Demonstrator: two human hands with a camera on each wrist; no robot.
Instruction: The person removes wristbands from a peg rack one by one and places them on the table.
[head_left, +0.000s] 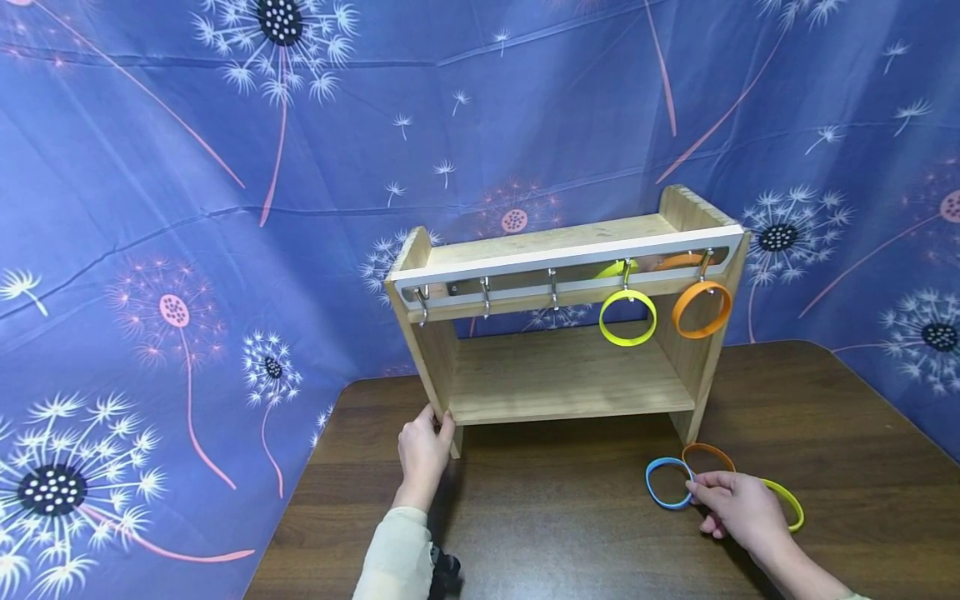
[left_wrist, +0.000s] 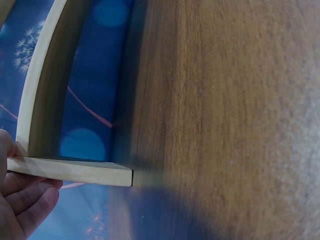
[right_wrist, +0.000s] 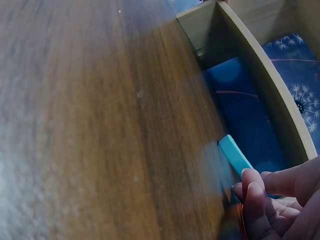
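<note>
My left hand (head_left: pixel 424 457) holds the lower front of the left side panel of a small wooden shelf (head_left: pixel 570 375), thumb on one side and fingers on the other in the left wrist view. Low over the table, my right hand (head_left: pixel 738 508) pinches a blue wristband (head_left: pixel 667 506) between thumb and fingers. An orange wristband (head_left: pixel 708 447) lies just behind that hand, and a yellow wristband (head_left: pixel 797 508) is partly hidden by it. From the hooks at the shelf's right end hang another yellow wristband (head_left: pixel 628 342) and another orange wristband (head_left: pixel 701 332).
Several metal hooks (head_left: pixel 485 297) line a mirrored strip with a white frame (head_left: pixel 570 257) along the shelf's upper front. The shelf stands on a brown wooden table (head_left: pixel 555 517). A blue dandelion-print cloth (head_left: pixel 360 150) hangs behind and beside it.
</note>
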